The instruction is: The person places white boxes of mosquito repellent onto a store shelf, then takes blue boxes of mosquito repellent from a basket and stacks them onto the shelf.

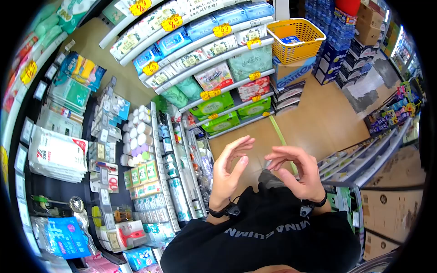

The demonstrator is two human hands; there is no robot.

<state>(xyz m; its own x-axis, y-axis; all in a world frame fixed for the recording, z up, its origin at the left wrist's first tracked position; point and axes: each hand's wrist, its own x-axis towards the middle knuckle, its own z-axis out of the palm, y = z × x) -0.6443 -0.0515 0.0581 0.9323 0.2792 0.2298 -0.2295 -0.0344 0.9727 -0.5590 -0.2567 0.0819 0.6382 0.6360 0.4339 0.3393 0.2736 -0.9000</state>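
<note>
My left hand (230, 168) is raised in front of my chest, fingers curved and thumb apart, with nothing in it. Facing it, my right hand (296, 170) is also raised with bent, spread fingers and holds nothing. A gap separates the two hands, and the tiled floor (250, 150) shows between them. Each wrist wears a black band with a small device: the left wrist device (233, 209) and the right wrist device (306, 210). Neither hand touches any goods. Closest beyond my left hand are green tissue packs (221, 123) on the bottom shelf.
Shelves of wipes and tissues (200, 57) with yellow price tags stand ahead. A yellow basket (284, 53) rests on a cardboard box (291, 75). Hanging packs and white bottles (141, 136) fill the left side. Cardboard cartons (384, 209) and a snack rack (393, 111) are at right.
</note>
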